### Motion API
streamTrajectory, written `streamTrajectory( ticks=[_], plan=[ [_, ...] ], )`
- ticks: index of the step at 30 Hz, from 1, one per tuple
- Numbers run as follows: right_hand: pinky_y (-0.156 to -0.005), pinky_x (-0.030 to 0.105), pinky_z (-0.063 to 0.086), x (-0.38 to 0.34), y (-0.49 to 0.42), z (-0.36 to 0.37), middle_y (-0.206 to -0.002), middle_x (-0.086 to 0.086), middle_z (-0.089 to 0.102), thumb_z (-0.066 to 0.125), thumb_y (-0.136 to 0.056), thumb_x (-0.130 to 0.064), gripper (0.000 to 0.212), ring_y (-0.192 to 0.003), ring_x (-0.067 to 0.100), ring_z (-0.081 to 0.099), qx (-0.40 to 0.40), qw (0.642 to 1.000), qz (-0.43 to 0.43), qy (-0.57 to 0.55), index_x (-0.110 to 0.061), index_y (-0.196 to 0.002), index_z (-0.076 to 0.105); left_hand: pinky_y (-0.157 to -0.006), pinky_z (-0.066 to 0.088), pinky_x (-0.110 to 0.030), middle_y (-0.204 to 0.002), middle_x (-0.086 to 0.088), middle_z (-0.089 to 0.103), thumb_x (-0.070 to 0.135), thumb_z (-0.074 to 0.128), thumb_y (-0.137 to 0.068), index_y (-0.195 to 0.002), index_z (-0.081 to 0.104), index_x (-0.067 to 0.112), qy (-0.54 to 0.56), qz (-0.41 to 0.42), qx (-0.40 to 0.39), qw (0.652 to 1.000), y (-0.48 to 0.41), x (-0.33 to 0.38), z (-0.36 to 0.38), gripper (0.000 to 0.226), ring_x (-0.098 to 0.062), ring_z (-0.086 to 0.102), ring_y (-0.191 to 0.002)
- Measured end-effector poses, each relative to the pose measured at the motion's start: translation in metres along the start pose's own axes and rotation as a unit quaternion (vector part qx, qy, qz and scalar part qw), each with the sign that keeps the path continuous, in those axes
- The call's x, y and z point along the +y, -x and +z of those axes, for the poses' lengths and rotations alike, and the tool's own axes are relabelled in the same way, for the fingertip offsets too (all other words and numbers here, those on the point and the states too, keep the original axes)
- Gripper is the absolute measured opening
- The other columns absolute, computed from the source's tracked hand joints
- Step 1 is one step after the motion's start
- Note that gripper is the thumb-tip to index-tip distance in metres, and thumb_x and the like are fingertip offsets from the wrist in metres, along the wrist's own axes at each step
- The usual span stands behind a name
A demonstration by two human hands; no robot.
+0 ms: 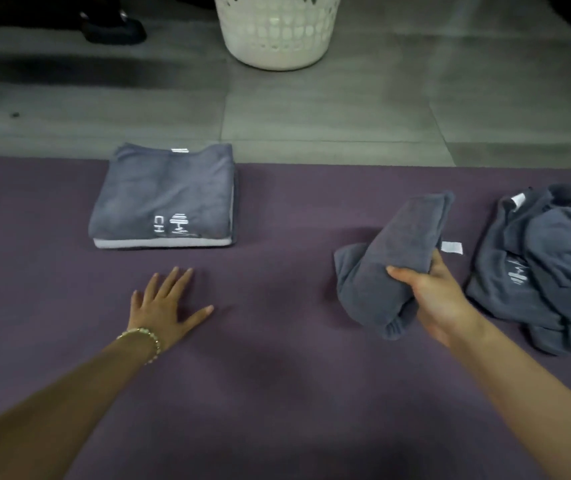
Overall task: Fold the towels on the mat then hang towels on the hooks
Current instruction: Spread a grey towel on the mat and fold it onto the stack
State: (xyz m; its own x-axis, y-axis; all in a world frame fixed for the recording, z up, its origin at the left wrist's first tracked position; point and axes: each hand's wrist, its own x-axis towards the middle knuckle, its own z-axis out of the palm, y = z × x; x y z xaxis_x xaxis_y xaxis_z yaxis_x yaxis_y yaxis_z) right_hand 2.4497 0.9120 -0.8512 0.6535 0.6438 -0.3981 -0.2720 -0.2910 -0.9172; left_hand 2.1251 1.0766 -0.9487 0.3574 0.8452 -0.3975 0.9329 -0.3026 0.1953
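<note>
A purple mat (pixel 277 375) covers the floor in front of me. A neat stack of folded grey towels (pixel 163 195) with a white logo lies at its far left edge. My left hand (pixel 163 306) lies flat on the mat just in front of that stack, fingers spread, holding nothing. My right hand (pixel 433 299) grips a bunched dark grey towel (pixel 391 251) with a white tag, lifted a little above the mat on the right. A loose pile of unfolded grey towels (pixel 554 271) lies at the mat's right edge. No hooks are in view.
A white perforated laundry basket (pixel 277 29) stands on the grey tiled floor (pixel 346 112) beyond the mat. A dark shoe (pixel 114 27) is on the floor at the top left.
</note>
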Motion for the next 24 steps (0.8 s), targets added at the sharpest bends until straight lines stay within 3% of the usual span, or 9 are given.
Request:
streamTrajectory(
  ticks=[2, 5, 11, 15, 18, 20, 22, 24],
  plan=[
    [-0.086, 0.028, 0.049, -0.015, -0.001, 0.016, -0.108, 0.0, 0.064, 0.055, -0.088, 0.007, 0.044, -0.1, 0.015, 0.06, -0.035, 0.999, -0.003, 0.017, -0.015, -0.125, 0.049, -0.118, 0.006, -0.047, -0.158, 0.017, -0.008, 0.076, 0.035, -0.081, -0.148, -0.001, 0.043, -0.023, -0.012, -0.055, 0.998, -0.001, -0.021, 0.0, 0.083, -0.019, -0.006, -0.147],
    [-0.077, 0.024, 0.05, -0.046, -0.003, 0.056, -0.102, -0.003, 0.066, 0.054, -0.088, 0.006, 0.044, -0.095, 0.013, 0.063, -0.067, 0.997, -0.018, 0.022, -0.019, -0.123, 0.05, -0.118, 0.01, -0.045, -0.157, 0.021, -0.007, 0.074, 0.031, -0.083, -0.148, 0.002, 0.044, -0.016, -0.005, -0.091, 0.996, -0.005, -0.03, -0.008, 0.078, -0.018, -0.004, -0.146],
    [-0.066, 0.02, 0.055, -0.114, -0.007, 0.179, -0.07, -0.012, 0.07, 0.055, -0.082, 0.013, 0.036, -0.067, 0.004, 0.067, -0.177, 0.98, -0.08, -0.052, -0.02, -0.097, 0.055, -0.115, 0.02, -0.044, -0.156, 0.023, -0.004, 0.077, 0.029, -0.082, -0.148, 0.006, 0.046, 0.004, 0.005, -0.155, 0.988, -0.013, -0.034, -0.03, 0.077, -0.016, -0.002, -0.145],
    [-0.07, 0.024, 0.057, -0.144, -0.008, 0.259, -0.071, -0.009, 0.07, 0.056, -0.081, 0.014, 0.035, -0.067, 0.007, 0.067, -0.25, 0.959, -0.095, -0.093, -0.018, -0.097, 0.056, -0.115, 0.023, -0.041, -0.155, 0.024, 0.005, 0.088, 0.014, -0.06, -0.146, 0.015, 0.047, 0.012, 0.002, -0.164, 0.986, -0.018, -0.035, -0.037, 0.096, -0.015, 0.003, -0.144],
    [-0.074, 0.03, 0.058, -0.141, -0.02, 0.294, -0.083, -0.001, 0.07, 0.056, -0.081, 0.011, 0.039, -0.072, 0.013, 0.068, -0.279, 0.952, -0.062, -0.107, -0.012, -0.111, 0.057, -0.116, 0.018, -0.039, -0.153, 0.025, 0.017, 0.086, 0.022, -0.068, -0.143, 0.029, 0.047, 0.065, -0.01, -0.162, 0.985, -0.025, -0.039, -0.045, 0.084, -0.013, 0.006, -0.143],
    [-0.078, 0.036, 0.058, -0.119, -0.037, 0.308, -0.092, 0.004, 0.07, 0.059, -0.082, 0.008, 0.041, -0.076, 0.017, 0.068, -0.271, 0.958, -0.03, -0.087, -0.01, -0.118, 0.057, -0.117, 0.017, -0.038, -0.151, 0.026, 0.022, 0.087, 0.025, -0.068, -0.142, 0.032, 0.046, 0.095, -0.015, -0.162, 0.982, -0.028, -0.042, -0.047, 0.085, -0.012, 0.008, -0.143],
    [-0.079, 0.035, 0.056, -0.081, -0.06, 0.311, -0.105, 0.007, 0.07, 0.063, -0.084, 0.002, 0.04, -0.082, 0.016, 0.067, -0.193, 0.981, -0.026, -0.022, -0.012, -0.12, 0.057, -0.117, 0.019, -0.04, -0.148, 0.024, 0.028, 0.09, 0.026, -0.064, -0.142, 0.032, 0.044, 0.117, -0.016, -0.151, 0.982, -0.028, -0.045, -0.046, 0.091, -0.012, 0.013, -0.142],
    [-0.084, 0.03, 0.05, -0.038, -0.078, 0.303, -0.117, 0.009, 0.066, 0.068, -0.083, -0.002, 0.042, -0.09, 0.016, 0.063, -0.093, 0.994, -0.011, 0.05, -0.011, -0.123, 0.056, -0.113, 0.027, -0.038, -0.139, 0.012, 0.044, 0.084, 0.042, -0.07, -0.14, 0.039, 0.035, 0.258, -0.059, -0.093, 0.96, -0.03, -0.048, -0.046, 0.085, -0.015, 0.033, -0.136]
  ],
)
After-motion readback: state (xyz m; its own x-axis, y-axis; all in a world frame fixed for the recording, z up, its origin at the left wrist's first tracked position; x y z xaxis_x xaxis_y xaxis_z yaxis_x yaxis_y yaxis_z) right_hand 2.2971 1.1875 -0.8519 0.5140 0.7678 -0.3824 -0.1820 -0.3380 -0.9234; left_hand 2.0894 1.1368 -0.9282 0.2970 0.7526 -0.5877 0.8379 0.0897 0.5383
